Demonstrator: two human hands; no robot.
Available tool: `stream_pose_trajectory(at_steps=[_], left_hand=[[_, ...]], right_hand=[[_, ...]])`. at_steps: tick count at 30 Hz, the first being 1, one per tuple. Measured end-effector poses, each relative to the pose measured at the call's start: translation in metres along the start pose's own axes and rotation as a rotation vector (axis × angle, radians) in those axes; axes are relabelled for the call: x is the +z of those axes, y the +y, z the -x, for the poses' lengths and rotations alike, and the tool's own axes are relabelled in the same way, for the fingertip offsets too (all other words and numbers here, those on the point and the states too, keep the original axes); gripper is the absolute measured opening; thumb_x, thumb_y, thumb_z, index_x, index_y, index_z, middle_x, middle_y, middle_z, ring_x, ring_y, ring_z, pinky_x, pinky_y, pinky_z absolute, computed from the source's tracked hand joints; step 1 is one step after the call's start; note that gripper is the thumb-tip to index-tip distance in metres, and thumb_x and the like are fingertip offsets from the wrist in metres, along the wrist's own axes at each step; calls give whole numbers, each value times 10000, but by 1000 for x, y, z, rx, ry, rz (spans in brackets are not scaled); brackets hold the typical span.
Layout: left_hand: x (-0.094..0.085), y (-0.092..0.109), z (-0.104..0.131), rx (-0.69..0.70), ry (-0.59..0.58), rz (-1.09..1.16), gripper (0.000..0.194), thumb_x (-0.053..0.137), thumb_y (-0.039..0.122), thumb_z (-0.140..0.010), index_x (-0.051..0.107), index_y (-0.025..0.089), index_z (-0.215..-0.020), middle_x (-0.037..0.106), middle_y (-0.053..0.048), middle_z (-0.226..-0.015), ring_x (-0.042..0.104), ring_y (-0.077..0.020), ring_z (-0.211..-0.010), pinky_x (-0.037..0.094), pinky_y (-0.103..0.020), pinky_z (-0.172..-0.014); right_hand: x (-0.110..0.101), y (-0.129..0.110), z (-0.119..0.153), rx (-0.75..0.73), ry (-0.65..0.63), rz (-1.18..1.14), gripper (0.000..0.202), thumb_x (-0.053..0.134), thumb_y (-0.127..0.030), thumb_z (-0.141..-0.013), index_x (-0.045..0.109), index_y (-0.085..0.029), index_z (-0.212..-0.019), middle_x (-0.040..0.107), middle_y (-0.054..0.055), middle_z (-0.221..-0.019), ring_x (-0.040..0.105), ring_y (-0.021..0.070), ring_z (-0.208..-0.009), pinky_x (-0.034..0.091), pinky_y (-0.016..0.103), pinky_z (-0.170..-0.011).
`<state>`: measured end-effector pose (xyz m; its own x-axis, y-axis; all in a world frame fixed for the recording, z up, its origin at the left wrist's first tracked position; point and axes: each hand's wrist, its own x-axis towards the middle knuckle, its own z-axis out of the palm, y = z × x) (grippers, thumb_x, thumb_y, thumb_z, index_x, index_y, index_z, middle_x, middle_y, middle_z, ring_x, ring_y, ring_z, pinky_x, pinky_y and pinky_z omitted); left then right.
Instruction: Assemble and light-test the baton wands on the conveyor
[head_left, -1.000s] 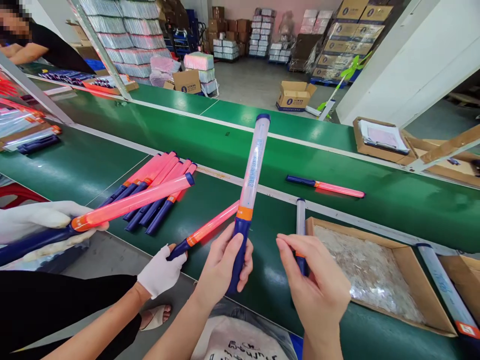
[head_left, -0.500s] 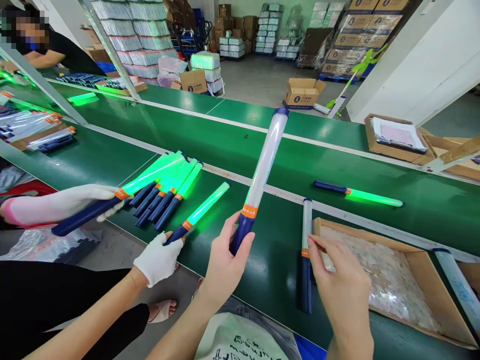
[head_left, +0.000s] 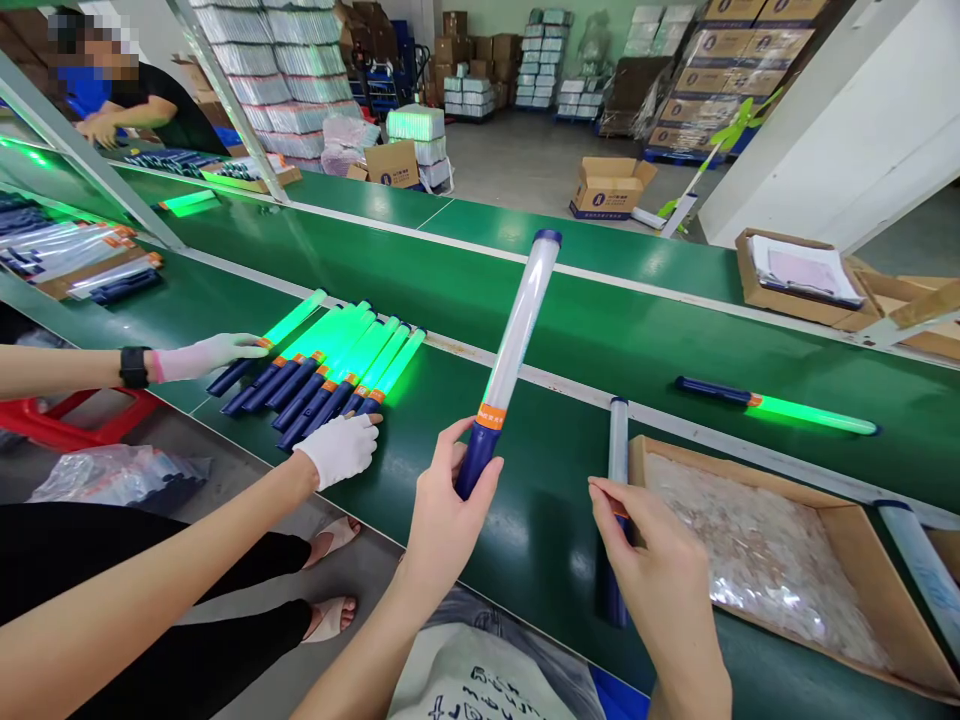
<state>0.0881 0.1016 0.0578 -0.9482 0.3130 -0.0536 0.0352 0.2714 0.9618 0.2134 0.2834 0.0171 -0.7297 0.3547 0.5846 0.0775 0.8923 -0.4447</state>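
My left hand (head_left: 450,500) grips the dark blue handle of a light stick (head_left: 519,325), raised at a slant over the green table. Its tube is white and unlit, with an orange band above the handle and a blue cap. To the right, my right hand (head_left: 664,560) has thumb and index finger pinched together; anything between them is too small to make out. Partly hidden behind that hand, another unlit light stick (head_left: 618,435) lies on the table. A cardboard tray (head_left: 892,590) of small clear plastic pieces (head_left: 765,530) stands right beside it.
A co-worker's white-gloved hands (head_left: 341,450) touch a row of green-lit light sticks (head_left: 337,340) on the left. One lit stick (head_left: 814,413) lies on the belt (head_left: 585,320) beyond the white rail. A person (head_left: 161,105) works far left. A paper-filled box (head_left: 799,275) sits back right.
The co-worker's gloved hands have laid two lit sticks with the row. On the belt, the lit stick has shifted right. My right hand has moved slightly left and down, still pinched; my left keeps its grip.
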Motion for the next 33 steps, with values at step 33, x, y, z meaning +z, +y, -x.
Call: stream_pose_trajectory(at_steps=[33], left_hand=[[86, 4, -184, 148, -178, -433, 206, 666, 301, -994, 758, 142, -1088, 806, -65, -997, 753, -224, -954, 582, -331, -890]], right_hand=[[-29, 38, 26, 217, 108, -94, 169, 592, -176, -1042, 760, -178, -1060, 791, 21, -940, 769, 148, -765, 589, 232, -676]])
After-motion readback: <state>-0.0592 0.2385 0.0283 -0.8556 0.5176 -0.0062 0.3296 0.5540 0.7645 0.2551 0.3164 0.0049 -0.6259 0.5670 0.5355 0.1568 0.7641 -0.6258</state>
